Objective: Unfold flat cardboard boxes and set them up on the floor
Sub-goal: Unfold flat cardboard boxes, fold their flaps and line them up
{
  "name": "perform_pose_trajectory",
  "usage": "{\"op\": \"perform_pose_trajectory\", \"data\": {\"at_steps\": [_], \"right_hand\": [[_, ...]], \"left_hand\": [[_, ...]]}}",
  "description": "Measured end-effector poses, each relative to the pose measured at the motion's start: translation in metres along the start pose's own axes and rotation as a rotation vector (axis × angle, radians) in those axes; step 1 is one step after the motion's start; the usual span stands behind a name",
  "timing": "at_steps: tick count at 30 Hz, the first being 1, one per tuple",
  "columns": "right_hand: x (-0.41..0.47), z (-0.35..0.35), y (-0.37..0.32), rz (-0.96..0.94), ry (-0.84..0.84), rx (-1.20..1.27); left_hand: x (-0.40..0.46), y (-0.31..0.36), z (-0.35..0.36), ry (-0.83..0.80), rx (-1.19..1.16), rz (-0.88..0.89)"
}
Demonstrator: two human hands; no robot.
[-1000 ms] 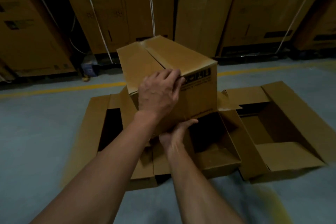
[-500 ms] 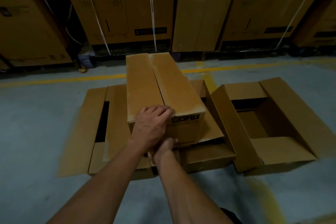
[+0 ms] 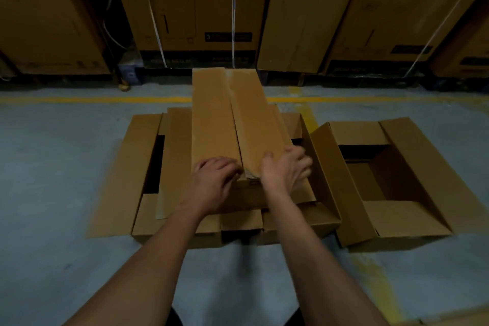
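I see a long cardboard box [image 3: 225, 124] in the middle of the floor [image 3: 53, 167]. Its long side runs straight away from me, toward the wall of big cartons [image 3: 185, 8]. Its top is made of two flaps that meet in a seam down the middle. It sits on top of an open box [image 3: 148, 167] whose flaps are spread out flat.

I count three boxes on the floor: the long one, the open one under it, and one more open box [image 3: 397, 182] just beside them on the right. That one has its flaps up and I can look into its dark inside.

Both of my arms reach forward, side by side. My left hand [image 3: 214, 182] lies on the near end of the long box, on the left flap. Its fingers [image 3: 211, 164] are bent a little and press down on the cardboard. My right hand [image 3: 285, 169] lies on the near right corner. Its thumb is on top of the right flap, and its fingers [image 3: 301, 164] curl over the right edge, so it holds that corner.

A yellow line [image 3: 79, 99] runs across the floor behind the boxes. Behind it stand many tall cartons tied with white straps [image 3: 232, 8].
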State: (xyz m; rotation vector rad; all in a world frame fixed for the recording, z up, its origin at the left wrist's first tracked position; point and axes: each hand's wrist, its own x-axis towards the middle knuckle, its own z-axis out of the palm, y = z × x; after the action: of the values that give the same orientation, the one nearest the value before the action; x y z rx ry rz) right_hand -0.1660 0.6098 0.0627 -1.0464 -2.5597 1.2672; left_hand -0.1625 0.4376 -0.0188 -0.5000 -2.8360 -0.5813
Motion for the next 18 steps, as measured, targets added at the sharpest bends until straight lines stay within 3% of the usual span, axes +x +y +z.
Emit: {"op": "perform_pose_trajectory", "data": {"at_steps": [1,4,6,8,13,18], "right_hand": [[0.015,-0.001,0.009,-0.076,0.022,-0.081],[0.033,0.004,0.015,-0.007,-0.240,-0.137],[0.033,0.007,0.016,-0.010,-0.330,-0.202],[0.031,0.009,0.013,-0.054,-0.326,-0.257],[0.018,0.019,0.000,-0.001,-0.412,-0.446],[0.005,0.019,-0.009,-0.046,-0.525,-0.563]], "left_hand": [[0.000,-0.005,0.002,0.030,-0.005,-0.075],[-0.001,-0.016,-0.007,-0.005,-0.010,-0.367],[-0.002,-0.020,-0.010,-0.055,-0.168,-0.513],[0.000,-0.022,-0.012,-0.054,-0.303,-0.565],[0.001,-0.034,-0.025,-0.025,-0.225,-0.699],[-0.008,-0.036,-0.038,-0.069,-0.145,-0.639]]}}
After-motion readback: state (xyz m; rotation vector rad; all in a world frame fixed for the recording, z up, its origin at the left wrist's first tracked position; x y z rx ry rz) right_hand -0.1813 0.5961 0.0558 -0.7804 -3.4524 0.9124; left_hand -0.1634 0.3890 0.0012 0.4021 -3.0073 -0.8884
